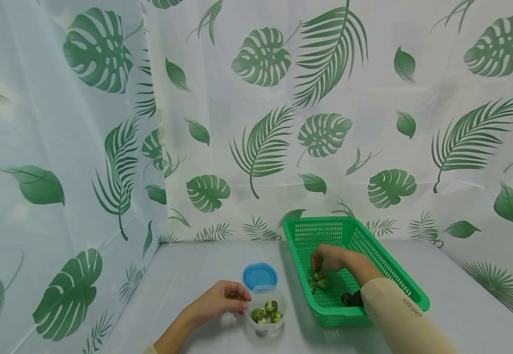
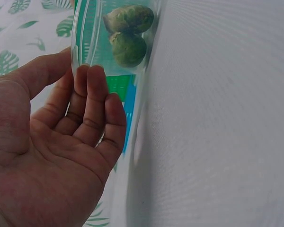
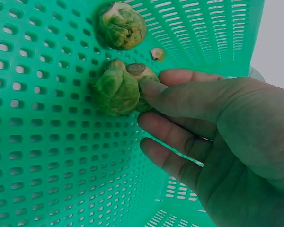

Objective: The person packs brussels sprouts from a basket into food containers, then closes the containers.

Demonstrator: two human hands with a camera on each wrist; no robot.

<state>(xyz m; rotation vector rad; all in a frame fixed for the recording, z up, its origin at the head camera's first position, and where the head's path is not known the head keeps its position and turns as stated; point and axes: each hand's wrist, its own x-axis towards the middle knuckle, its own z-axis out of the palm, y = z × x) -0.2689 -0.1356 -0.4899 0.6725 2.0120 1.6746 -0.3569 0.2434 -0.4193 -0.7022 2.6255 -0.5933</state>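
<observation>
inside a green perforated plastic basket (image 1: 345,318), the right hand (image 1: 330,259) reaches down to the brussels sprouts lying on its floor. the right wrist view shows its fingers drawn in to a pinch: the thumb lies over one brussels sprout (image 3: 146,72), the index finger sits on its far side, and the remaining fingers curve below, slightly spread, with nothing in them. the pinched sprout is up against a second, greener sprout (image 3: 116,90), a third sprout (image 3: 122,27) rests just apart from that pair, and a small leaf scrap (image 3: 157,54) lies near them. to the left, on the pale tabletop (image 1: 194,265), stands a round clear plastic container (image 1: 267,295), upright and without its cover on, with several trimmed sprouts (image 1: 271,306) gathered in its bottom. the left hand (image 1: 226,301) is at that container's left side, fingers bent in a loose curve and the thumb brought close to the index finger, their tips at the container's rim and wall; whether they pinch the rim or only rest against it, i cannot tell. a blue lid (image 1: 260,275) lies flat just behind the container, between it and the leaf-printed backdrop (image 1: 221,147).
</observation>
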